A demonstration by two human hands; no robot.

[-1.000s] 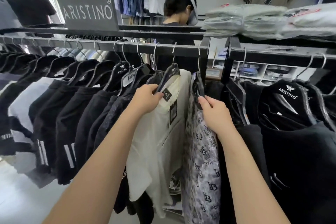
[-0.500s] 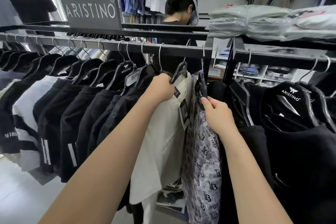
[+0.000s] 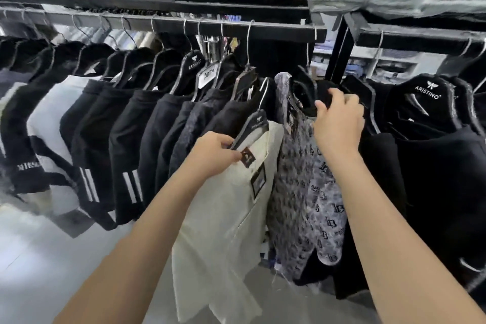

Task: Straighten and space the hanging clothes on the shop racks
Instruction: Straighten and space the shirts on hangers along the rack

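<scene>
While the left hand point(image 3: 215, 156) pinches one end of the black hanger point(image 3: 253, 126) that carries the cream garment point(image 3: 226, 218), that hanger's wire hook point(image 3: 264, 92) stands below the rail point(image 3: 236, 27) and seems to catch on nothing. The piece looks unhooked and carried by the hand alone. It hangs tilted, low in front of the row of black garments point(image 3: 126, 126), whose hangers sit unevenly and are crowded near the rail's right end.

The right hand point(image 3: 338, 123) is well apart from the left. Its fingers curl over a dark hanger point(image 3: 306, 92) by the top of the grey patterned garment point(image 3: 302, 192), though I cannot tell whether that hanger belongs to this piece or to the black one behind it. Just beyond it the neighbouring rack point(image 3: 420, 38) begins.

The step in hand looks like re-seating — one garment taken off so the spacing at the crowded end can be set. Next, the hook must be raised over the rail and dropped into a gap between the last black piece and the patterned one. The right hand should hold its hanger aside to keep that gap open. Once hung, the cream piece needs levelling — its tag and waistband now sit askew.
</scene>
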